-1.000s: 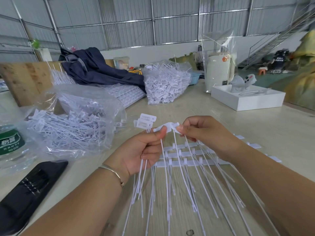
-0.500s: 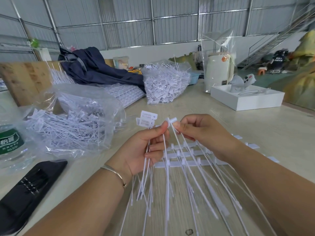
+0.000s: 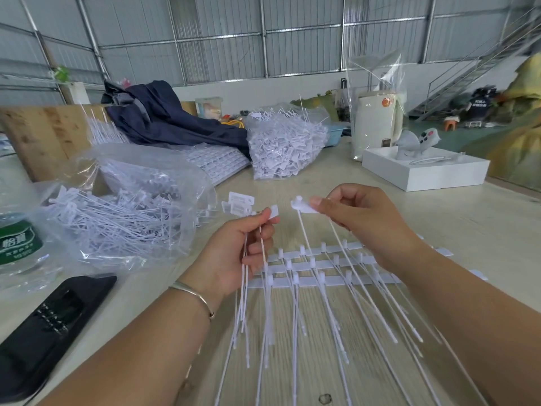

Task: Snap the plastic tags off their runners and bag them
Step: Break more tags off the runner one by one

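Note:
My left hand (image 3: 234, 253) grips a bundle of loose white tags (image 3: 245, 288), their flat heads sticking up above my fingers and their thin tails hanging down. My right hand (image 3: 360, 218) pinches the head of another white tag (image 3: 301, 206) between thumb and forefinger, held apart from the left bundle. Under both hands lie white runners (image 3: 310, 266) on the wooden table, with more tags fanning toward me. A clear bag of loose tags (image 3: 126, 206) lies open at the left.
A water bottle (image 3: 17, 244) and a black case (image 3: 49, 323) sit at the left edge. Behind are a dark jacket (image 3: 164, 118), stacked runner sheets (image 3: 216, 162), a second full tag bag (image 3: 287, 148), a white box (image 3: 424, 171) and a white appliance (image 3: 377, 121).
My hands were together at one tag head; now they have pulled apart, the right hand holding a tag separated from the left bundle. Both hands rose slightly.

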A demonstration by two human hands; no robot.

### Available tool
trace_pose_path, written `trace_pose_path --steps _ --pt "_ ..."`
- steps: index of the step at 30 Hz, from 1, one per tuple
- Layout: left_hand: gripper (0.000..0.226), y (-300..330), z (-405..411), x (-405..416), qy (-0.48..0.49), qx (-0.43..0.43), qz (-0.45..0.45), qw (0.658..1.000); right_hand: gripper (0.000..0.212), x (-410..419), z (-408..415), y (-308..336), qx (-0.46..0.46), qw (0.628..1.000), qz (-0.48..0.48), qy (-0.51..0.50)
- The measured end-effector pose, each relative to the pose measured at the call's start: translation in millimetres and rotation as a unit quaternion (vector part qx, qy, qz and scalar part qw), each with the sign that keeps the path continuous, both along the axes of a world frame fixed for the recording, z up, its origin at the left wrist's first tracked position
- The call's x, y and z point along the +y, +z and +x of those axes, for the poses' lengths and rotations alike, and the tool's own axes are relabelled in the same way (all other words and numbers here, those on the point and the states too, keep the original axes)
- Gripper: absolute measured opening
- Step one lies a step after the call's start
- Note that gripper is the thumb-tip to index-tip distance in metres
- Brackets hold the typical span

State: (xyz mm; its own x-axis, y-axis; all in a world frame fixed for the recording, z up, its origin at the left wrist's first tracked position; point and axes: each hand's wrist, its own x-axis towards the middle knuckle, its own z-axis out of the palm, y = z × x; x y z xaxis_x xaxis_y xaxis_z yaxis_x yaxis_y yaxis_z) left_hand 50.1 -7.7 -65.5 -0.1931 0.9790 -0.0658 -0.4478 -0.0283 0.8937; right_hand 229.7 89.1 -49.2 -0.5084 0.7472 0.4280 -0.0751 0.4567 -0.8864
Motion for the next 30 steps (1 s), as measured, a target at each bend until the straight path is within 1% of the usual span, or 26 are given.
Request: trace_pose_path --steps 4,7,11,14,18,20,23,26,28,30 --pt "0.021 -2 2 1 -0.024 0.037 -0.013 0.999 0.032 1 -2 -4 -0.046 0.997 0.053 -0.015" --pt "0.028 -2 4 1 -0.004 0.056 -0.011 0.998 0.025 1 -3 -4 -0.055 0.997 0.06 -0.001" --pt "0.035 -1 2 0 0.044 0.063 -0.001 0.997 0.022 1 -3 -5 -0.08 0.995 0.064 0.006" --pt "0.034 -1 0 0 0.062 0.045 -0.012 0.997 0.02 2 -6 -9 -0.111 0.988 0.106 -0.014" --pt "0.026 0 2 1 0.082 0.028 -0.06 0.994 0.021 2 -7 -13 -0.139 0.978 0.149 -0.041" --pt "0.032 -1 4 1 0.084 0.006 -0.089 0.992 0.02 2 -7 -13 -0.141 0.977 0.157 -0.042" --pt "0.04 -2 6 1 0.053 -0.006 -0.1 0.994 0.016 1 -6 -12 -0.147 0.975 0.166 -0.031" --pt "0.046 -3 8 1 0.01 0.026 -0.103 0.994 0.015 0 -4 -11 -0.162 0.97 0.177 -0.032" --pt "0.051 -3 8 2 0.001 0.043 -0.098 0.994 0.015 0 -4 -10 -0.165 0.969 0.182 -0.036" --pt "0.043 -1 8 1 0.001 0.076 -0.093 0.993 0.014 1 -3 -9 -0.173 0.965 0.192 -0.044"
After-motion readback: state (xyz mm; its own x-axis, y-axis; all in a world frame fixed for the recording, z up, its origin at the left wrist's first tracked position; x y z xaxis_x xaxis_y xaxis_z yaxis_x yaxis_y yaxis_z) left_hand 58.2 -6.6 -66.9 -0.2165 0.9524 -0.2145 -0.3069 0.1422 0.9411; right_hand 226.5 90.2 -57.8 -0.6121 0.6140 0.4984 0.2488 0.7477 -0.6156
